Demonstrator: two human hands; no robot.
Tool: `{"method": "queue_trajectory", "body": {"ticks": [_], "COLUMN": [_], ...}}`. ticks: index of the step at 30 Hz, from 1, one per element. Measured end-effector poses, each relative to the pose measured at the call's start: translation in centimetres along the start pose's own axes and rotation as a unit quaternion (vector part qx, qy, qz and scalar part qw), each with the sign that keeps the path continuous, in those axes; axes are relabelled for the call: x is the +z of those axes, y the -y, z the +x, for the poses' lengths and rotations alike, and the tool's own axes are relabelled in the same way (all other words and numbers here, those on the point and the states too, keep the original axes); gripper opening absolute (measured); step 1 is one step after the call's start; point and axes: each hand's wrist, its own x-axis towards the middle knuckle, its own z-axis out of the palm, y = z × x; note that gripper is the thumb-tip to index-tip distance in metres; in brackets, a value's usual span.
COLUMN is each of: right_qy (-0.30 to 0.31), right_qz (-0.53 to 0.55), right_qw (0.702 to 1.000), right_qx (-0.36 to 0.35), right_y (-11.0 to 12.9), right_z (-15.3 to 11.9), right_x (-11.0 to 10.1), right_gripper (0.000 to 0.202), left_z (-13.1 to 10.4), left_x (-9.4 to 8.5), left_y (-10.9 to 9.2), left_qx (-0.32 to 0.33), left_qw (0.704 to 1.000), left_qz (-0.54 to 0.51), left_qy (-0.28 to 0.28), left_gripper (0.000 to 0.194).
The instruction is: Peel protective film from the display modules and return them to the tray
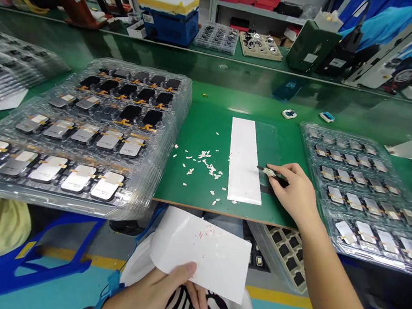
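My left hand (174,287) grips a curved white sheet (214,252) in front of my lap, thumb on top. Small reddish marks or bits show near the sheet's upper edge. My right hand (293,189) is closed around dark-tipped tweezers (268,171), partly covered by my fingers. Their tip points left at the right edge of a white strip (245,160) lying on the green mat (203,110). Many tiny white pieces (210,168) lie scattered left of the strip.
At the left stands a stack of clear trays (142,168) with small screens. Another clear tray (367,182) of parts lies at the right. Two small devices (289,114) rest behind the mat. A raised shelf (215,58) carries a blue box (171,25) and part trays.
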Motion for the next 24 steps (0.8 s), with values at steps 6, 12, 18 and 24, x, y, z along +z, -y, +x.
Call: {"method": "queue_trajectory", "body": {"ticks": [6, 12, 18, 24], "right_qy": [-0.01, -0.028, 0.038, 0.118], "right_qz": [-0.057, 0.027, 0.026, 0.01], "right_qw": [0.998, 0.999, 0.998, 0.993], "right_qx": [0.009, 0.017, 0.035, 0.006], "right_y": [-2.3, -0.5, 2.6, 3.2], "right_z": [-0.2, 0.3, 3.8, 6.7], "right_x": [-1.4, -1.2, 0.8, 1.3], "right_gripper": [0.036, 0.02, 0.029, 0.049], "left_z": [0.0, 0.8, 1.7, 1.4], "left_x": [-1.5, -2.1, -2.0, -2.7], "left_y": [2.2, 3.6, 2.9, 1.9], "left_qx": [-0.008, -0.019, -0.026, -0.019], "left_qw": [0.998, 0.998, 0.999, 0.997], "left_qz": [0.038, 0.018, 0.025, 0.075], "left_qy": [-0.05, -0.059, -0.018, -0.003], "left_gripper": [0.058, 0.054, 0.054, 0.057]}}
